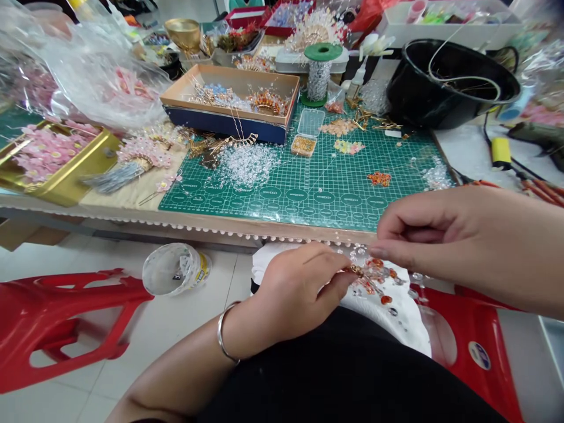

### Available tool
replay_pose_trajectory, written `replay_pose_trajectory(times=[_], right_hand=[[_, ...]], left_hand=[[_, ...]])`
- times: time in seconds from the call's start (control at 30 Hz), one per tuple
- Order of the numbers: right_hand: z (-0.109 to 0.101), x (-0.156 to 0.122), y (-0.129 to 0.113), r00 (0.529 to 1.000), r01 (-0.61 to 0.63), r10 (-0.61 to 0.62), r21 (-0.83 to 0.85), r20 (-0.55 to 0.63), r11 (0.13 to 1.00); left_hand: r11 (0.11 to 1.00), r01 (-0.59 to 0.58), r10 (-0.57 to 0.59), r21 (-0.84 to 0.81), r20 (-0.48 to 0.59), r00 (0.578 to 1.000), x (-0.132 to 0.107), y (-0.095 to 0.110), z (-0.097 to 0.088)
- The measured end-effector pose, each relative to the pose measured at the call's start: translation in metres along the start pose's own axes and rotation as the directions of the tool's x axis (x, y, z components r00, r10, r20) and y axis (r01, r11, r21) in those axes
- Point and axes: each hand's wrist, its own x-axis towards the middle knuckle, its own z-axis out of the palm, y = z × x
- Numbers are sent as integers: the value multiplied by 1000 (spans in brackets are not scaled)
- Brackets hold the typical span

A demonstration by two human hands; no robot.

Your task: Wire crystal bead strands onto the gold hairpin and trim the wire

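My left hand (pixel 294 291), with a silver bangle on the wrist, is closed in a pinch on a small gold-wire beaded ornament (pixel 374 276) with orange and clear beads. It is held over my lap, just below the table's front edge. My right hand (pixel 445 232) pinches the same ornament from the upper right, fingers pressed together at its top. A white cloth (pixel 396 317) lies on my lap under the beads.
A green cutting mat (pixel 308 182) holds piles of clear beads (pixel 249 164) and orange beads (pixel 379 178). Behind stand a cardboard tray of ornaments (pixel 233 97), a green-topped spool (pixel 319 73), a black bowl (pixel 445 82) and a gold tin of pink flowers (pixel 53 158). Red stools (pixel 61 323) and a plastic tub (pixel 176 268) sit on the floor.
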Motion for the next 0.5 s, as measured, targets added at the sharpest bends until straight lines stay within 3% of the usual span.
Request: replay_pose_trajectory(times=[0.13,0.37,0.5], right_hand=[[1,3,-10,991,114,-121,-111,-57,987],[11,5,-21,984,168,-162,-86,71,982],[11,5,-18,973,186,-182,-12,139,983]], left_hand=[[998,-15,14,-54,-23,1000,-1,0,1],[994,36,-26,-104,94,995,-2,1,0],[970,134,-108,-203,136,985,-2,0,-1]])
